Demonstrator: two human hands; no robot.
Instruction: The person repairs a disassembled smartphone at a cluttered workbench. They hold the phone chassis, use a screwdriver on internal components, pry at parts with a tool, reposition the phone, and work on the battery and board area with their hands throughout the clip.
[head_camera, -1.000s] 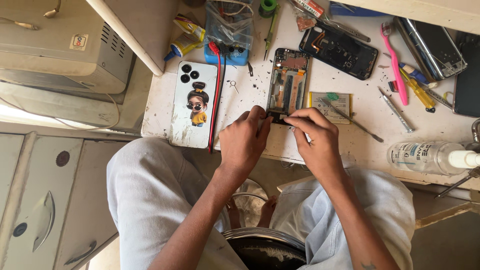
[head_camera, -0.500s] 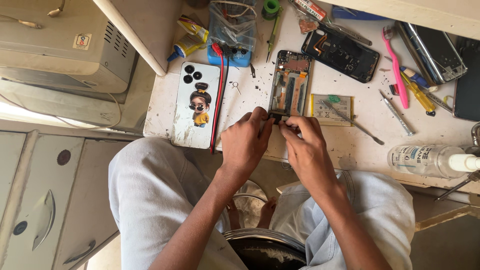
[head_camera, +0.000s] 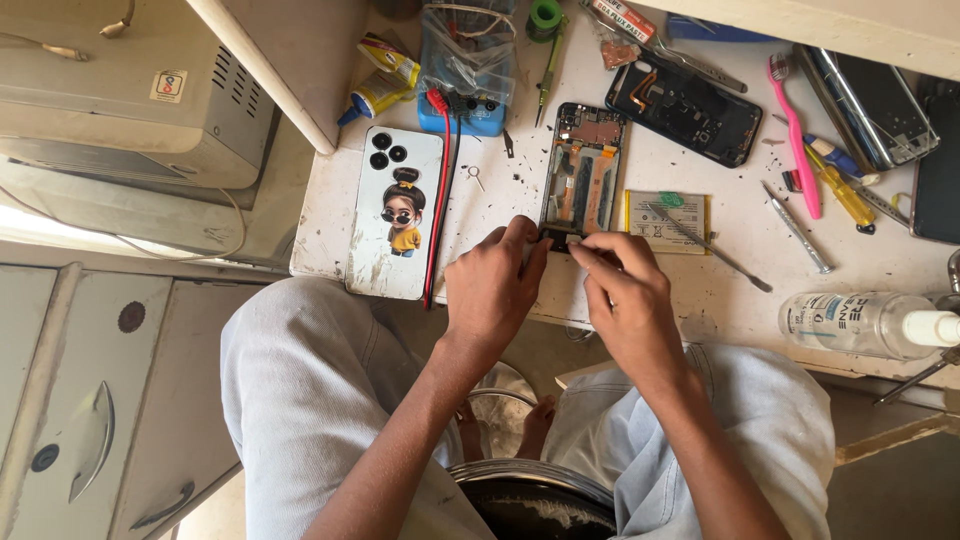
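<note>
hands — left (head_camera: 495, 285) and right (head_camera: 625, 295) — pinch the bottom edge of the opened phone (head_camera: 583, 170) on the workbench (head_camera: 700, 300).

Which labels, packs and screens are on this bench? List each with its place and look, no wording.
Battery label: flat pale rectangle with a green mark, right of the open phone.
Bottle: clear, lying at right edge, blue and white label.
Sticker: small white square on the grey box, left.
Tube: yellow, top centre-left.
Dark screen: far right edge.

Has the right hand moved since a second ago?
Yes. The right hand shifted left toward the left hand, judged against the battery; fingertips now meet at the opened phone.
</note>
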